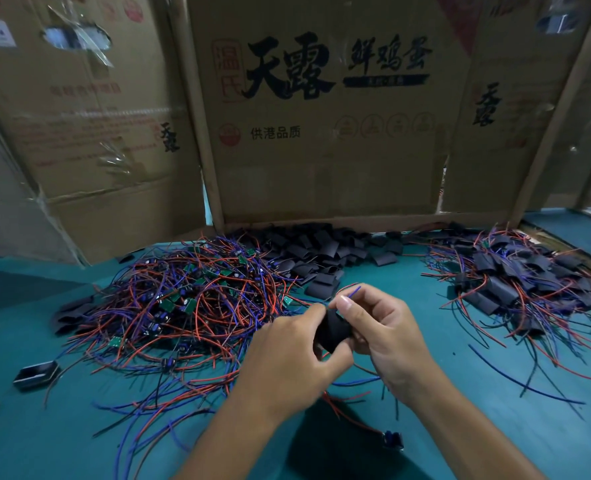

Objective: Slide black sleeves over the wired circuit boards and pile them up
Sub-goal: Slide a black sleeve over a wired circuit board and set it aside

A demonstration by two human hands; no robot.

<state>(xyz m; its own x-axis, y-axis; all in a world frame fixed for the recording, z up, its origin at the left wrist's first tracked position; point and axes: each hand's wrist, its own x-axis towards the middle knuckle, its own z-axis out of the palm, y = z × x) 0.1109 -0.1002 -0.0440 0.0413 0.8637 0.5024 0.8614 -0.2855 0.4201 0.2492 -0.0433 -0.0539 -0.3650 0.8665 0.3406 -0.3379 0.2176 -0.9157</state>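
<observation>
**Sleeve held between both hands above the table**

Both hands meet over the teal table [460, 427], low in the middle of the view. The left hand [287, 362] curls its fingers round a black sleeve [332, 329]; the right hand [384, 337] pinches the sleeve's upper end, where red and blue wires [351, 291] stick out past its thumb. More wires trail down below the hands. A heap of bare boards [183, 296] lies to the left, loose sleeves [321, 254] behind, and sleeved boards [515, 271] to the right. Cardboard [321, 150] stands at the back.
</observation>
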